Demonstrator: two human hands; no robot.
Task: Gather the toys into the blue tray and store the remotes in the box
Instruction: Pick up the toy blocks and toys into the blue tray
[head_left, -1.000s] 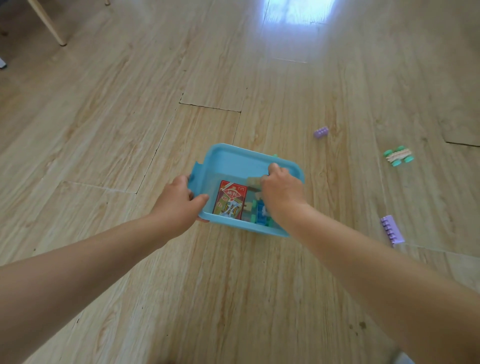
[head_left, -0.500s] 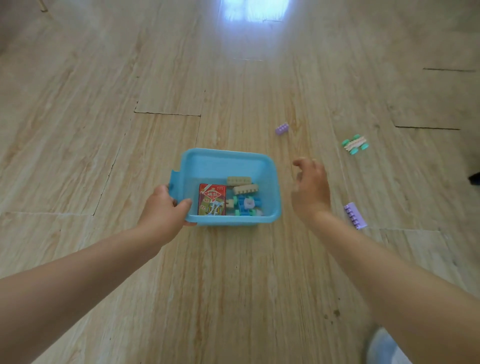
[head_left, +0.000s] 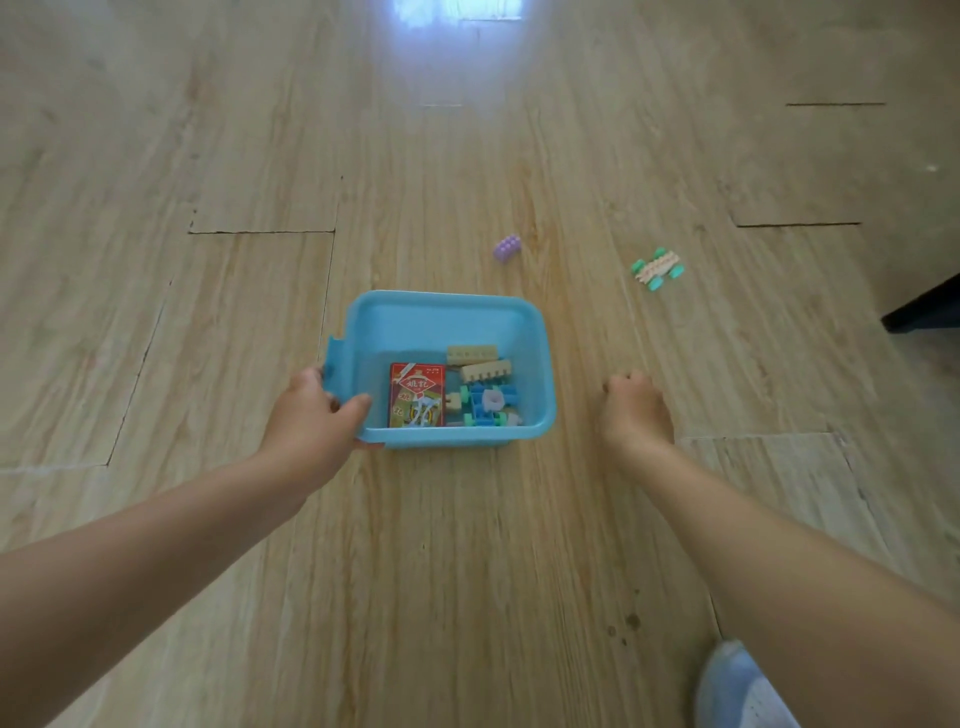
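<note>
Two hands low over the floor — left hand (head_left: 311, 415) gripping blue tray (head_left: 441, 312) corner, right hand (head_left: 636, 410) clenched just beside it.

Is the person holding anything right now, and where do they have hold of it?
The left hand grips the blue tray at its near left corner, thumb over the rim. The right hand is curled over the floor; whether it holds anything cannot be told.

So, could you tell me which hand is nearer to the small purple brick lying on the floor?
The right hand, below and right of the purple brick. The left hand grips the blue tray, farther off.
</note>
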